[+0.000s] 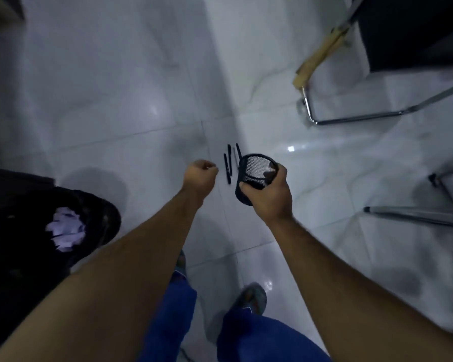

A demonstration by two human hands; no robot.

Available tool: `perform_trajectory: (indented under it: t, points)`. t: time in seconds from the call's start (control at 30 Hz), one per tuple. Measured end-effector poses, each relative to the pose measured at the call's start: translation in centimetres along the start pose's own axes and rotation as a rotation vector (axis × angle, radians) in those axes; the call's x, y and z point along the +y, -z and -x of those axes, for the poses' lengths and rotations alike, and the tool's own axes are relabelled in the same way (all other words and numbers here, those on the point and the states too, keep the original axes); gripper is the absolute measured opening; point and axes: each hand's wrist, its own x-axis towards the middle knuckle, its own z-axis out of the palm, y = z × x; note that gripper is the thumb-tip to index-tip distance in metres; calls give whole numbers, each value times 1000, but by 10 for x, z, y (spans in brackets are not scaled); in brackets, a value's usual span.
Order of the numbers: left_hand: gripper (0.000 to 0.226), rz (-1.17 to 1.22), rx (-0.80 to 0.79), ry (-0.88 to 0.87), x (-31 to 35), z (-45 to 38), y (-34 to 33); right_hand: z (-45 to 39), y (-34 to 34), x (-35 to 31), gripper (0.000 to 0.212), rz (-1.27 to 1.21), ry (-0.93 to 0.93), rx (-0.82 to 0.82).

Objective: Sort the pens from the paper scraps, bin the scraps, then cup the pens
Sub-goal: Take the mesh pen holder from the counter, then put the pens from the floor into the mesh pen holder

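Our left hand (pixel 199 176) hung fisted, empty – just left of the pens (pixel 228 165), lying lengthwise away from us; our right hand (pixel 268 194) gripped the mesh cup (pixel 255 176).

black pens (pixel 228 167) | black mesh cup (pixel 254 176) | white scraps (pixel 66 231) | blue trousers (pixel 259 338)

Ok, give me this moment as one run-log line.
scraps: in bin | pens: on floor, uncupped | right hand: holding mesh cup, empty | left hand: closed, near pens | next: cup pens
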Motion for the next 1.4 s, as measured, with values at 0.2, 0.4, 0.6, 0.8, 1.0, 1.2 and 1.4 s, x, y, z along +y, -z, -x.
perform_trajectory:
  t: [0.2, 0.4, 0.6, 0.8, 1.0, 1.2, 1.4]
  points:
    - [14, -107, 24, 37, -85, -112, -69, -68, -60, 114, 88, -35, -20, 49]
    - [15, -225, 160, 1, -148, -148, -108, -96, -131, 164, 88, -127, 41, 37]
    - [16, -191, 374, -51, -197, -159, -97, -99, -191, 189, 90, -228, 44, 43]
    - [14, -200, 499, -76, -249, -142, -71, -95, -232, 183, 91, -194, 171, -115]
    - [25, -318, 661, -2, -283, -138, -31, -86, -254, 178, 82, -196, 246, -229]
    - [35, -311, 649, 30, -301, -149, -26, -84, -260, 189, 79, -207, 280, -231]
    - [39, -340, 582, -43, -301, -149, -45, -87, -256, 203, 83, -178, 256, -208]
